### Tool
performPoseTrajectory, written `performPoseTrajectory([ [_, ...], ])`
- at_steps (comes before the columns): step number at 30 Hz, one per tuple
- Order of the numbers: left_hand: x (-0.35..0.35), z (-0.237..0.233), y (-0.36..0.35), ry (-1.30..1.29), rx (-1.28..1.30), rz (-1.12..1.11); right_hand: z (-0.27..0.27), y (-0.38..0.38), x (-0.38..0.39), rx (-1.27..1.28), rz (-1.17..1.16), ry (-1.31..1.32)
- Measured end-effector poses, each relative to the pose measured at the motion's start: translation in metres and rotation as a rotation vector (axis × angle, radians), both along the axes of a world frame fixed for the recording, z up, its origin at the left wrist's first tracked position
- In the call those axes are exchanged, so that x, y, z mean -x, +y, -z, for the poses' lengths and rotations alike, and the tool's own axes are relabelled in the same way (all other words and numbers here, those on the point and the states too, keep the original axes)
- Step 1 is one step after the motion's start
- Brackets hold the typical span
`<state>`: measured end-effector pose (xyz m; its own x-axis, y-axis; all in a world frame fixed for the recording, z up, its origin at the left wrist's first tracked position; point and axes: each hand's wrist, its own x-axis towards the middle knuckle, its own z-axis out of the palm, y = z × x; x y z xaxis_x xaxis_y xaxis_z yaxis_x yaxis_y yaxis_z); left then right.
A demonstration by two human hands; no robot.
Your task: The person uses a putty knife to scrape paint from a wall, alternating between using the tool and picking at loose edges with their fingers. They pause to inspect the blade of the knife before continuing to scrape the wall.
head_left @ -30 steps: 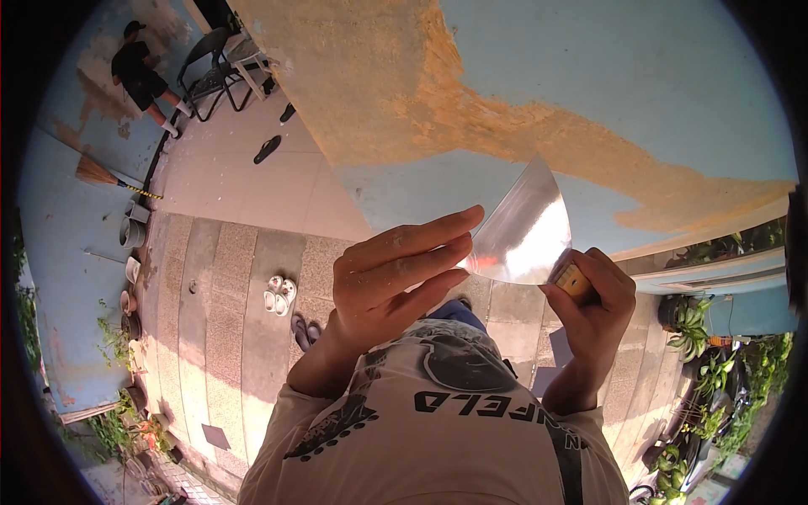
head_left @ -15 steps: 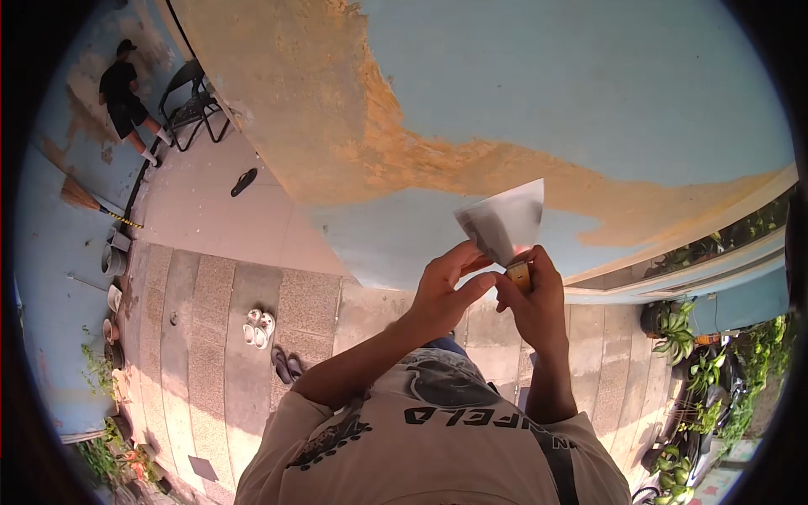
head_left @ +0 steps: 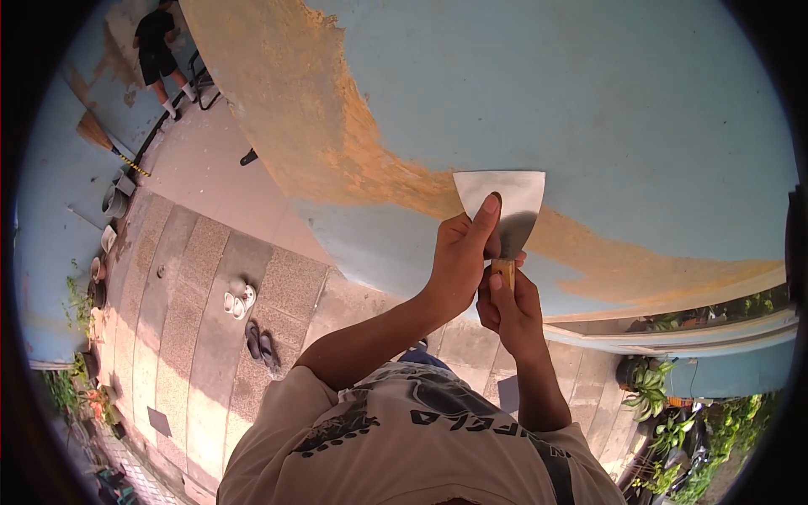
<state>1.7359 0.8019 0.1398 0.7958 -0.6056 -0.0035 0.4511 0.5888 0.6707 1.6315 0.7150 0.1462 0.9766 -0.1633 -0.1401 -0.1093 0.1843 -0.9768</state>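
A wide scraper point(head_left: 523, 206) with a shiny steel blade and a short wooden handle is held up between my hands, its blade edge pointing up toward the wall. My right hand point(head_left: 513, 307) is closed around the wooden handle. On the blade's left side, my left hand point(head_left: 461, 257) grips the metal, thumb flat across its face and the fingers mostly hidden behind. Beyond the blade is the blue wall point(head_left: 606, 109), with a wide band of its paint gone and a tan, rough layer point(head_left: 379, 160) showing.
A person in black point(head_left: 157, 50) stands at the far-left wall beside a dark chair point(head_left: 202, 82). A broom point(head_left: 97, 135) leans there. White clogs point(head_left: 240, 300) and dark sandals point(head_left: 261, 343) lie on the paving. Potted plants point(head_left: 648, 387) stand at right, near a ledge point(head_left: 673, 335).
The scraper has turned from tilted to nearly upright, its face toward me. My left hand has moved up onto the blade, thumb now across it. My view has shifted.
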Motion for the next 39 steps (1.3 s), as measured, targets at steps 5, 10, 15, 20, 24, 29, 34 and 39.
performPoseTrajectory([
  [5, 0.009, -0.017, -0.014, 0.121, -0.067, -0.083, -0.005, -0.011, 0.000, 0.323, -0.007, -0.029],
  [10, 0.010, -0.014, -0.018, 0.059, -0.098, -0.122, 0.006, -0.020, -0.001, 0.479, 0.000, -0.119],
  [15, 0.009, -0.025, -0.019, 0.061, -0.078, -0.189, 0.008, -0.029, -0.009, 0.690, -0.046, -0.205],
  [20, 0.015, -0.026, -0.027, 0.086, -0.047, -0.146, -0.003, -0.036, -0.004, 0.713, -0.046, -0.207],
  [24, 0.018, -0.025, -0.033, 0.136, 0.018, -0.213, -0.001, -0.044, -0.004, 0.835, -0.077, -0.145],
  [29, 0.017, -0.026, -0.036, 0.158, 0.007, -0.217, -0.007, -0.043, -0.008, 0.725, -0.053, -0.215],
  [34, 0.013, -0.017, -0.039, 0.111, 0.056, -0.158, -0.015, -0.045, -0.005, 0.848, -0.017, -0.269],
  [39, 0.014, -0.023, -0.038, 0.128, 0.082, -0.217, -0.014, -0.045, -0.011, 0.902, -0.043, -0.311],
])
